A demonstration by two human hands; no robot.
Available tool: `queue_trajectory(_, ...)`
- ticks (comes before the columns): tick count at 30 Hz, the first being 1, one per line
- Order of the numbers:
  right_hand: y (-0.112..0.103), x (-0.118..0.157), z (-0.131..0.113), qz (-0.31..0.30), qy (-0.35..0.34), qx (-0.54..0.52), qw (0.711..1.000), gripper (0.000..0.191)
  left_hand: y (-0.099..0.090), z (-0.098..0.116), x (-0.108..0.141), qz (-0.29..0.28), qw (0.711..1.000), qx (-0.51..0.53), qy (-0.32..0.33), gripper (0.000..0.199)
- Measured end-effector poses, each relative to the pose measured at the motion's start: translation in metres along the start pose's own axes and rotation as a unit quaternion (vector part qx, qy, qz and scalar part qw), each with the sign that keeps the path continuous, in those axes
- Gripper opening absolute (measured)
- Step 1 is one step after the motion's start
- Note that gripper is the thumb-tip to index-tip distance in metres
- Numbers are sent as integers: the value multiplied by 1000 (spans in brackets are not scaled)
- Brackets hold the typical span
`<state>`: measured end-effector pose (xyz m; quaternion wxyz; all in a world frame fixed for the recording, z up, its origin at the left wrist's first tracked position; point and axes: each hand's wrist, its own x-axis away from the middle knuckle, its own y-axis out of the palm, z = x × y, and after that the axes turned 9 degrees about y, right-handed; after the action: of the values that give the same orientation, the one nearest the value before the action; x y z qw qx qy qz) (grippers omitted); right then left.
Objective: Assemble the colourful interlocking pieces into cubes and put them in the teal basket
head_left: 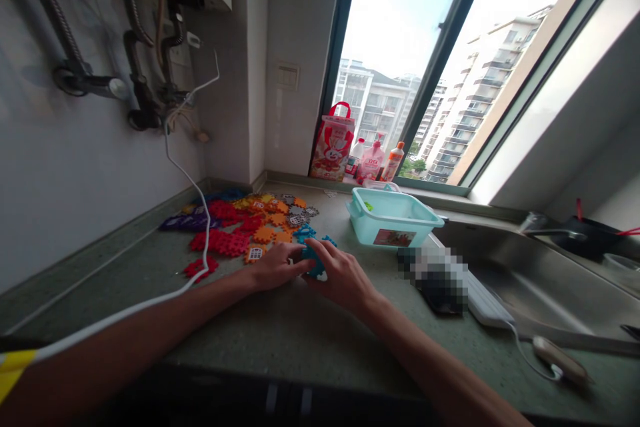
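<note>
Worktop [260, 340]: near edge first, then open room up to the hands. Left hand [280, 267], right hand [343, 272]: both grips closed on a blue piece [315, 267], mid-worktop. White cable [55, 345] passes along left forearm [195, 313]. Red pieces [225, 243] and orange pieces [264, 235] crowd far left; teal tub [423, 235] far right, beside sink [530, 280] edge.

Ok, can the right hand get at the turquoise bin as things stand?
Probably yes: the right hand is occupied with a blue piece, but open counter seems to leave a way to the turquoise bin, which has no lid on.
</note>
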<state>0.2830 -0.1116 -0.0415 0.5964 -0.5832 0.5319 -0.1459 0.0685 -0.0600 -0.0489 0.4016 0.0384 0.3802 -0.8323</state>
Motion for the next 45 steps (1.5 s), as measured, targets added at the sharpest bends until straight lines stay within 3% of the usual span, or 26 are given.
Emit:
queue_trajectory(3,-1,0,6,27,-11,-32,999,62,-5,-2,1,-51,981,184,-19,57)
queue_trajectory(6,-1,1,9,48,-18,-69,996,60,-4,-9,0,-50,942,327,-58,53)
queue_trajectory(10,0,1,8,76,-31,-118,990,57,5,-15,0,-26,905,419,-66,52)
queue_trajectory(14,0,1,3,90,-49,-133,986,58,8,-13,2,-51,853,512,-85,56)
queue_trajectory(17,0,2,0,87,-51,-118,988,64,6,-11,3,-67,835,535,-109,65)
queue_trajectory(25,0,1,-6,64,-61,-80,993,92,3,-5,3,-88,816,549,-159,52)
queue_trajectory(30,2,0,-5,82,-61,-69,992,95,5,-5,5,-112,807,558,-161,51)
queue_trajectory(35,6,-1,-8,60,-77,-112,989,101,6,-10,5,-113,804,566,-143,53)
queue_trajectory(39,4,0,-9,45,-99,-133,985,107,6,-6,3,-104,815,554,-135,66)
queue_trajectory(45,1,2,-8,27,-110,-124,986,101,11,-7,1,-96,844,501,-165,65)
